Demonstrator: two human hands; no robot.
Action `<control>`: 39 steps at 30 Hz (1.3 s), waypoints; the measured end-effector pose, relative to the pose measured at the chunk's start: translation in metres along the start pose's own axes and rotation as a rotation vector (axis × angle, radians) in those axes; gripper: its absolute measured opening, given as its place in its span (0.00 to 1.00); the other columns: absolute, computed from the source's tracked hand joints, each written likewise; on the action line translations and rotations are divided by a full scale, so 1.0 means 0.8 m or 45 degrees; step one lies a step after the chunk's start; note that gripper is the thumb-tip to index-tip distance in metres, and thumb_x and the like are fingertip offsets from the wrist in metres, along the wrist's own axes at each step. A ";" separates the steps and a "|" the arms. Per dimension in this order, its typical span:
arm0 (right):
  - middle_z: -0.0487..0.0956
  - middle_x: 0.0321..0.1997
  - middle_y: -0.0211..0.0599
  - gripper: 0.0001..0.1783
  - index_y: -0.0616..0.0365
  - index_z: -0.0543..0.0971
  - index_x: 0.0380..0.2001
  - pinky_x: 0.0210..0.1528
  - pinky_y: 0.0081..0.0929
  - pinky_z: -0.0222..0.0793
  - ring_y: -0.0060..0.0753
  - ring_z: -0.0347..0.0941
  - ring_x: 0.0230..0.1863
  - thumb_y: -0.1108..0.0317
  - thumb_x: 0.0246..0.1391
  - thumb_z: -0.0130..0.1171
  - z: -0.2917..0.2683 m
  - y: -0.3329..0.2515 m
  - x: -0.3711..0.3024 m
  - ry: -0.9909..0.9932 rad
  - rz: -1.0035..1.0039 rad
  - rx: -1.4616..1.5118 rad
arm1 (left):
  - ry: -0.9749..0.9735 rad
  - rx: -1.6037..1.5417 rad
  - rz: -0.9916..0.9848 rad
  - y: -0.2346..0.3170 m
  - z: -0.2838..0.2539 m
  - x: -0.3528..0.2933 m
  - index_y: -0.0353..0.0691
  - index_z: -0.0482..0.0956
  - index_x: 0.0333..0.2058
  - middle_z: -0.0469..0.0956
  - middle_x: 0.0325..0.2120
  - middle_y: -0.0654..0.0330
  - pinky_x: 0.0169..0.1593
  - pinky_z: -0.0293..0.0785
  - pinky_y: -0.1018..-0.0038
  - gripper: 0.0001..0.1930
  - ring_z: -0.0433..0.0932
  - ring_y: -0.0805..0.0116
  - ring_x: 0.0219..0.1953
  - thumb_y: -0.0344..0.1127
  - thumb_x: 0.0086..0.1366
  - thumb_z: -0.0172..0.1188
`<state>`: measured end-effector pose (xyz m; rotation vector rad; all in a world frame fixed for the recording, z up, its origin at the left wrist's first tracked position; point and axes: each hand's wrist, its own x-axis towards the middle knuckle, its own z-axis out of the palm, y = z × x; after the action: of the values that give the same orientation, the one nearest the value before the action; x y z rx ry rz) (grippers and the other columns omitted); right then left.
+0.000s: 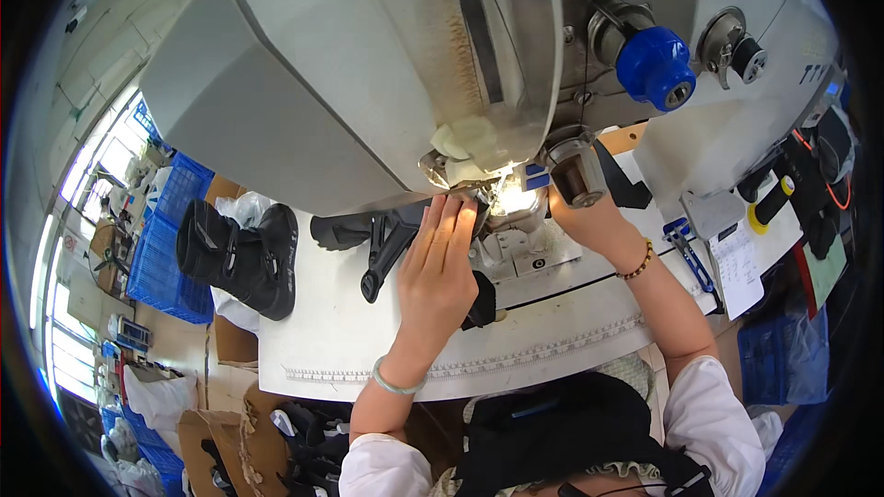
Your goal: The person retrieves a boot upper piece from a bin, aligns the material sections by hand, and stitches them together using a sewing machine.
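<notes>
A large grey sewing machine point(304, 64) fills the upper view, its lamp lighting the stitching area point(516, 198). My left hand point(440, 267) lies flat beside that area, fingers straight and together on a black shaped piece point(394, 244). Part of that piece spreads over the white table to the left, and another black bit shows below my palm. On the other side of the light is my right hand point(594, 221), its fingers hidden behind a metal bobbin housing point(577, 175). What it touches cannot be made out.
A black boot pair point(239, 258) stands on the white table's point(322, 350) left end. A measuring tape point(460, 368) runs along the front edge. At right lie a blue-handled cutter point(691, 258), a paper point(737, 267) and a thread spool point(773, 204). Blue crates point(170, 248) stand left.
</notes>
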<state>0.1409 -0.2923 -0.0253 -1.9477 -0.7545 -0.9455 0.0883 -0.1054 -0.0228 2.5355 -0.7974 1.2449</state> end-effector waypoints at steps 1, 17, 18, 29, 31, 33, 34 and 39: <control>0.71 0.28 0.42 0.06 0.64 0.73 0.28 0.28 0.30 0.62 0.42 0.65 0.25 0.81 0.44 0.49 -0.002 -0.001 0.003 -0.004 -0.003 -0.001 | -0.044 0.057 -0.001 0.004 -0.001 0.000 0.30 0.70 0.45 0.72 0.44 0.49 0.50 0.70 0.67 0.24 0.71 0.54 0.49 0.16 0.44 0.49; 0.71 0.24 0.41 0.08 0.64 0.74 0.27 0.32 0.25 0.61 0.36 0.66 0.28 0.82 0.46 0.44 0.008 0.007 -0.004 -0.193 0.433 0.304 | -0.103 0.230 -0.151 0.050 -0.016 0.005 0.25 0.69 0.44 0.71 0.42 0.44 0.47 0.71 0.67 0.23 0.72 0.49 0.46 0.18 0.44 0.50; 0.71 0.24 0.41 0.08 0.64 0.74 0.27 0.32 0.25 0.61 0.36 0.66 0.28 0.82 0.46 0.44 0.008 0.005 -0.004 -0.203 0.435 0.309 | -0.042 0.232 -0.153 0.049 -0.017 0.006 0.29 0.72 0.42 0.75 0.40 0.48 0.44 0.72 0.69 0.20 0.74 0.53 0.44 0.17 0.46 0.51; 0.69 0.14 0.29 0.12 0.64 0.72 0.24 0.26 0.17 0.62 0.18 0.66 0.21 0.65 0.55 0.51 0.008 -0.074 -0.044 -0.187 0.663 0.658 | -0.109 -0.537 -1.232 -0.177 -0.034 -0.066 0.26 0.71 0.41 0.74 0.27 0.54 0.37 0.66 0.76 0.24 0.69 0.70 0.29 0.47 0.60 0.52; 0.65 0.11 0.27 0.15 0.63 0.72 0.23 0.22 0.16 0.59 0.14 0.61 0.17 0.62 0.56 0.50 0.020 -0.081 -0.041 -0.229 0.819 0.716 | -0.110 -0.344 -1.323 -0.145 -0.041 -0.065 0.25 0.71 0.39 0.73 0.27 0.54 0.37 0.64 0.76 0.26 0.67 0.69 0.29 0.49 0.59 0.54; 0.59 0.11 0.24 0.17 0.63 0.69 0.21 0.18 0.16 0.49 0.11 0.51 0.17 0.60 0.57 0.49 0.023 -0.083 -0.039 -0.246 0.974 0.924 | 0.134 -0.122 -1.238 -0.134 -0.056 -0.095 0.25 0.71 0.36 0.73 0.28 0.52 0.42 0.65 0.74 0.25 0.69 0.68 0.33 0.48 0.58 0.57; 0.59 0.11 0.24 0.17 0.63 0.69 0.21 0.18 0.16 0.49 0.11 0.51 0.17 0.60 0.57 0.49 0.025 -0.076 -0.041 -0.219 0.981 0.905 | 0.184 -0.021 -1.239 -0.100 -0.065 -0.083 0.26 0.70 0.36 0.74 0.29 0.51 0.42 0.66 0.74 0.22 0.71 0.67 0.34 0.45 0.57 0.58; 0.56 0.13 0.22 0.17 0.62 0.66 0.19 0.17 0.17 0.44 0.10 0.47 0.18 0.62 0.58 0.49 0.029 -0.075 -0.051 -0.070 0.881 0.960 | 0.169 -0.047 -1.405 -0.053 -0.098 -0.079 0.26 0.69 0.36 0.70 0.21 0.57 0.31 0.65 0.77 0.18 0.65 0.73 0.24 0.39 0.59 0.57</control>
<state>0.0799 -0.2496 -0.0431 -1.3858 -0.3304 -0.1364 0.0280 -0.0146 -0.0210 2.1933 0.5717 0.9203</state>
